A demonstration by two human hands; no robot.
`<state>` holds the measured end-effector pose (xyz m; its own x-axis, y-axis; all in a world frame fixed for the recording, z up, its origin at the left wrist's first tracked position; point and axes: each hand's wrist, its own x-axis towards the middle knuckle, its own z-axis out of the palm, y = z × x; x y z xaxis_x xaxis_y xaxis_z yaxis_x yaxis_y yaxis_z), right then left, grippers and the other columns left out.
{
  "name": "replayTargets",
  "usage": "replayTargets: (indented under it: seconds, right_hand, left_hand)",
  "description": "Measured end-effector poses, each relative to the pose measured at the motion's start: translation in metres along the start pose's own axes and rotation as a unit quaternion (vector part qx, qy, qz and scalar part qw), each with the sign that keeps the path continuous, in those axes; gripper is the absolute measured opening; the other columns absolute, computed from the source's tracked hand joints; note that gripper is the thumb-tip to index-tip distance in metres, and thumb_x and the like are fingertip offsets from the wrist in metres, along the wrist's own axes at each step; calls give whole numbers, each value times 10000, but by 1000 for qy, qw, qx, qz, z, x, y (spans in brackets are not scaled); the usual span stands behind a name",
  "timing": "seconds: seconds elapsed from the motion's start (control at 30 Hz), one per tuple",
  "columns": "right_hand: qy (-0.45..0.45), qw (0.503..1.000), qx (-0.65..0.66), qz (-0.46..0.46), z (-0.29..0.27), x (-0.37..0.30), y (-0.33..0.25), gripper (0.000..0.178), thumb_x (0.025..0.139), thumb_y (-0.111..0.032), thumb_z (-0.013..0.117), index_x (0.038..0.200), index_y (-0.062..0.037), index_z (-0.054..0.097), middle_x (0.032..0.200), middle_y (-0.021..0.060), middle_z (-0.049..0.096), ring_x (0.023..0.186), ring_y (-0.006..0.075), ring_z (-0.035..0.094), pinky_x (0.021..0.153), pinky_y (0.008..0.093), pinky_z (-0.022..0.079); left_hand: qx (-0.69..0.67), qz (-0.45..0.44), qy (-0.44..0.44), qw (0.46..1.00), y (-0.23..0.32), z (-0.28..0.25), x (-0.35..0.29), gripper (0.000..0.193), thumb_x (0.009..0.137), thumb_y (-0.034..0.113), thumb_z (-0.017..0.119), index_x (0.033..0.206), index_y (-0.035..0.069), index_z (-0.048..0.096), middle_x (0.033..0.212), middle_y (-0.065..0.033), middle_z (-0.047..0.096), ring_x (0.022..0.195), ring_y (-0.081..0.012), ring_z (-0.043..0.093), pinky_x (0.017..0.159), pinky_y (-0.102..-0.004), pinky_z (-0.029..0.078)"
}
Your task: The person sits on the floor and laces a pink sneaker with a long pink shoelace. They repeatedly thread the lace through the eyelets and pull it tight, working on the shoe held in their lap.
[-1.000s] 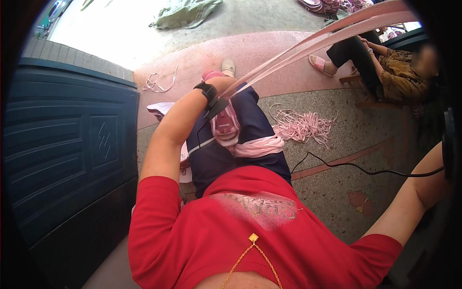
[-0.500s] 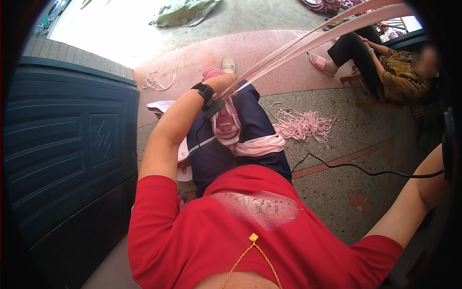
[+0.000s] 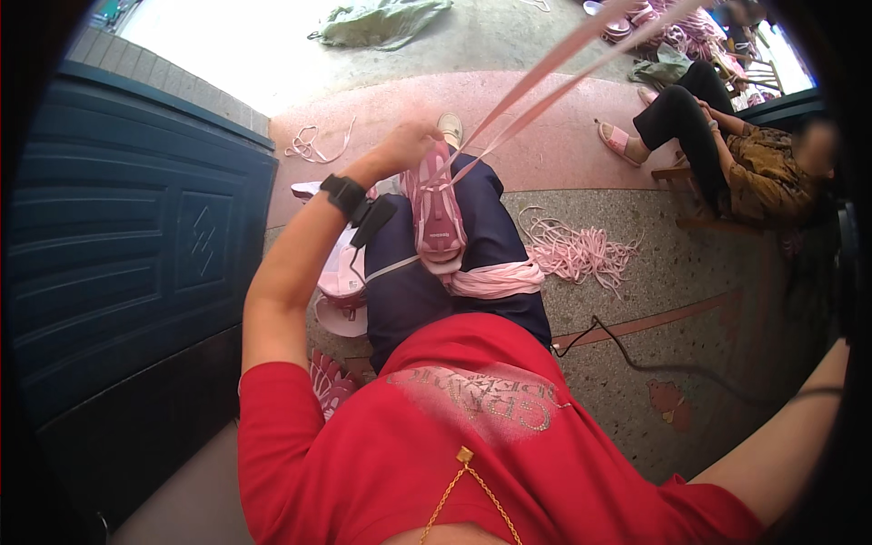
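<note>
A pink and mauve sneaker (image 3: 439,227) lies lengthwise on my lap, its toe pointing away from me. My left hand (image 3: 411,147) is closed on the toe end; the fingertips are partly hidden. Two strands of flat pink shoelace (image 3: 536,100) rise from the sneaker's front, stretched up and right past the upper edge. My right forearm (image 3: 772,445) reaches out toward the right rim, and the hand itself lies outside the picture. Across my thigh rests a bundle of pink laces (image 3: 495,279).
Left of my legs sit more pink and white shoes (image 3: 343,272). A tangled lace pile (image 3: 586,250) lies on the floor at right, a loose lace (image 3: 318,150) at left. A blue door (image 3: 118,227) stands left; a person (image 3: 772,173) sits at right. A black cable (image 3: 654,365) trails rightward.
My left hand has shifted toward the toe, uncovering more of the sneaker. The stretched laces stand steeper. My right forearm has moved lower and farther out, and the view has shifted slightly.
</note>
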<state>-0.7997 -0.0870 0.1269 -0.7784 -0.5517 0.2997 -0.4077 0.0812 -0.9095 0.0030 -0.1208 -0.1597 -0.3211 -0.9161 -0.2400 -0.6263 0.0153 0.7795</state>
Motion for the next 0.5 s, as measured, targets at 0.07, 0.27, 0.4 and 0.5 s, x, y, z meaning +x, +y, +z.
replayTargets:
  seconds: [0.07, 0.27, 0.4, 0.5]
  right_hand:
    - [2, 1000, 8, 7, -4, 8, 5, 163, 927, -122, 534, 1026, -21, 614, 922, 94, 653, 780, 139, 626, 721, 256, 521]
    - [-8, 998, 48, 29, 24, 25, 20, 174, 927, -123, 535, 1036, -11, 612, 932, 102, 651, 778, 143, 626, 706, 254, 525]
    - [-9, 996, 68, 48, 37, 40, 34, 182, 927, -123, 536, 1042, -4, 611, 939, 107, 650, 777, 145, 627, 696, 253, 527]
    - [-23, 994, 89, 64, 76, 51, 34, 187, 926, -123, 537, 1047, 1, 610, 944, 110, 650, 776, 147, 627, 689, 252, 529]
  left_hand:
    - [-50, 40, -43, 997, 41, -11, -24, 251, 860, 156, 582, 1036, -3, 665, 928, -119, 669, 891, -191, 627, 806, -302, 484]
    - [-247, 143, -99, 953, 126, -64, -79, 199, 896, 125, 562, 1013, -4, 659, 1084, -98, 629, 1024, -172, 578, 931, -295, 416]
    - [-526, 150, 196, 814, -6, -189, -169, 240, 960, 151, 458, 751, 59, 535, 639, 4, 379, 529, -103, 355, 517, -274, 353]
    - [-564, -52, 512, 645, -175, -275, -344, 272, 946, 147, 425, 679, 109, 392, 600, -3, 272, 508, -117, 267, 484, -269, 264]
